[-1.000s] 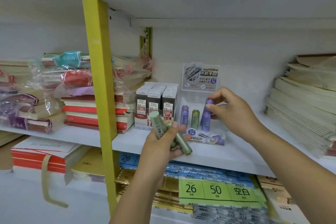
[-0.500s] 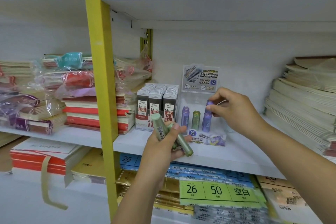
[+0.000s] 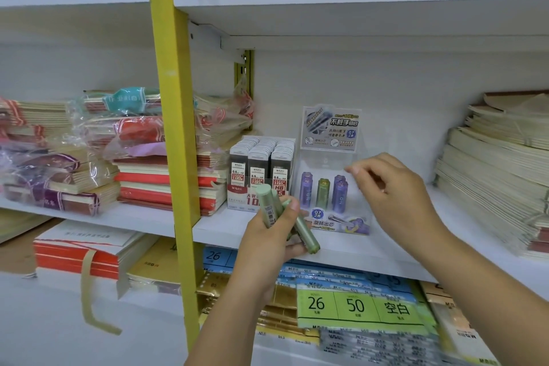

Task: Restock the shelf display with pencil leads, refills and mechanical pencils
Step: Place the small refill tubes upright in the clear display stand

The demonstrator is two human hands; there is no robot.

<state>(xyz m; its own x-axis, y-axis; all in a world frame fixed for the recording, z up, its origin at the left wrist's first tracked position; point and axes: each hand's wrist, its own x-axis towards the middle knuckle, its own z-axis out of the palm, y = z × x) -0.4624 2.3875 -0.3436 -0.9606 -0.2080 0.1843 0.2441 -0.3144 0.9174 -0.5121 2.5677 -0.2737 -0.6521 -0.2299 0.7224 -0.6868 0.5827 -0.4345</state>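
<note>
Green plastic lead tubes (image 3: 307,239) look light and slick; I'd pinch mid-barrel, left hand (image 3: 267,244) gripping several, right hand (image 3: 395,196) loosely curled, empty.

Lead boxes (image 3: 261,166) stand left of the tube display (image 3: 326,187)

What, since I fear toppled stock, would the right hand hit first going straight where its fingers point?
Likely the right-side purple tubes in the clear display stand; the right hand points left at their tops. Depth is unclear: the stand's wall may come first.
</note>
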